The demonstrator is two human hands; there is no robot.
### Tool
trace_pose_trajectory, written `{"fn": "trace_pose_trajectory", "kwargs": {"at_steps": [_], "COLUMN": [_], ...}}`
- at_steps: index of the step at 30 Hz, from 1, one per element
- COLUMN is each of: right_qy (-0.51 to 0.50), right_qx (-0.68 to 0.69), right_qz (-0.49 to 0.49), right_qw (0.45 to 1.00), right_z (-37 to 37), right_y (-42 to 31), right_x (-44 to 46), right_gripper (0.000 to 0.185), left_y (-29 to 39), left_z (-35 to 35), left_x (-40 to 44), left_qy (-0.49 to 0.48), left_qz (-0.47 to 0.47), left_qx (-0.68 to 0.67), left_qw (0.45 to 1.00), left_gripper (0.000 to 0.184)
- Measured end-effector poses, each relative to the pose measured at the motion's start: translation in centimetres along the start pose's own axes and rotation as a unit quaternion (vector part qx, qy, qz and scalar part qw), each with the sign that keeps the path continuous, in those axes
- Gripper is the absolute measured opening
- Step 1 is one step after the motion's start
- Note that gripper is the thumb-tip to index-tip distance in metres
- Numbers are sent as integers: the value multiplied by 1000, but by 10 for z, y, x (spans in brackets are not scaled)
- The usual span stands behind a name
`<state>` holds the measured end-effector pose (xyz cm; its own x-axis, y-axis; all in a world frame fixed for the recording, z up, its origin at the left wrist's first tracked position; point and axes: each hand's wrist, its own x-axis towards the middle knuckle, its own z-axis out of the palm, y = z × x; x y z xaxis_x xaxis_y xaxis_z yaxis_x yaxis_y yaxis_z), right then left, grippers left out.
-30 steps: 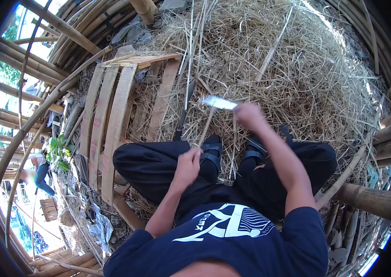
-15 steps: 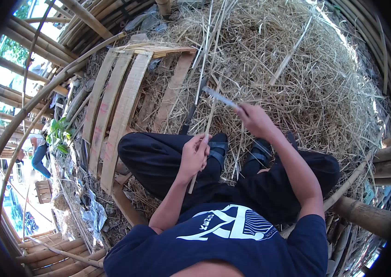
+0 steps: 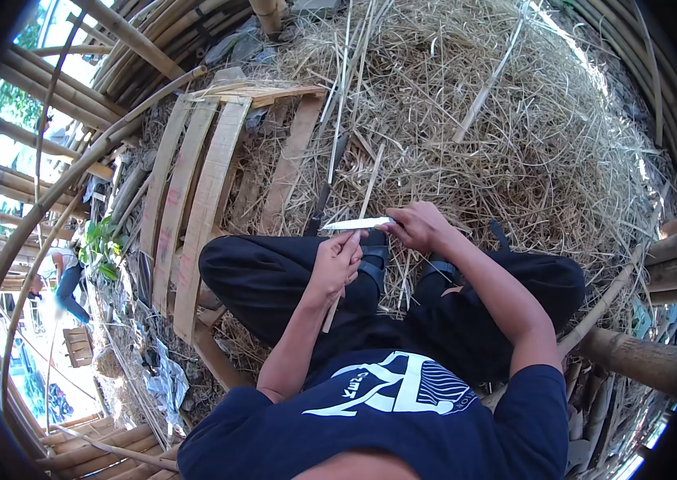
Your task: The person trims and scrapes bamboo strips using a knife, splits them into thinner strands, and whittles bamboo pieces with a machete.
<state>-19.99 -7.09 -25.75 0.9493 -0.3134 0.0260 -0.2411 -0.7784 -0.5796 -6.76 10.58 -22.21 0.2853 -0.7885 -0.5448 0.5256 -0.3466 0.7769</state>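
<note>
My left hand (image 3: 336,264) is closed around a thin bamboo strip (image 3: 371,181), which slants up and away from my lap between my knees. In my right hand (image 3: 421,227) is the handle of a knife (image 3: 357,224). Its bright blade points left and lies across the strip, just above my left fingers. Whether the edge bites into the strip I cannot tell. A dark, long-handled tool (image 3: 323,196), its kind unclear, lies on the straw beyond my left knee.
A wooden slatted pallet (image 3: 214,172) lies left of my legs. Straw (image 3: 506,184) covers the ground ahead, with long split strips (image 3: 343,88) on it. Bamboo poles (image 3: 642,364) surround me. Another person (image 3: 69,284) is outside at the far left.
My right hand has come down and to the left, bringing the knife from above the straw onto the strip. My left hand keeps its hold on the strip.
</note>
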Motion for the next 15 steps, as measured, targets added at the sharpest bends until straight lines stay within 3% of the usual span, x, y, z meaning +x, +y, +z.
{"fn": "trace_pose_trajectory", "kwargs": {"at_steps": [2,4,5,6,9,11,13,14,15], "right_qy": [-18,206,116,121,177,215,111,4,1], "right_qx": [-6,21,31,-70,-36,144,159,161,146], "right_qz": [43,131,341,377,315,263,196,229,163], "right_qw": [999,970,933,916,932,929,961,960,976], "right_z": [8,31,-13,-27,-58,-51,-31,-45,-31], "right_y": [12,113,126,152,117,74,45,9,3], "right_x": [4,7,-1,-3,5,18,22,22,21], "right_gripper": [32,33,38,45,46,45,41,41,42], "left_y": [-1,-3,-3,0,-5,-3,-5,-5,-5], "left_z": [-1,-3,-1,-3,-26,-21,-12,-10,-10], "left_x": [-9,-37,-55,-71,-64,-45,-23,-12,-2], "left_qy": [2,-20,-6,13,49,57,63,73,82], "left_qz": [9,-33,-44,-52,-11,4,55,110,111], "left_qx": [-2,-13,-2,10,39,83,129,175,214], "left_qw": [1000,999,999,999,998,995,988,976,967], "left_gripper": [22,23,22,22,24,27,25,24,22]}}
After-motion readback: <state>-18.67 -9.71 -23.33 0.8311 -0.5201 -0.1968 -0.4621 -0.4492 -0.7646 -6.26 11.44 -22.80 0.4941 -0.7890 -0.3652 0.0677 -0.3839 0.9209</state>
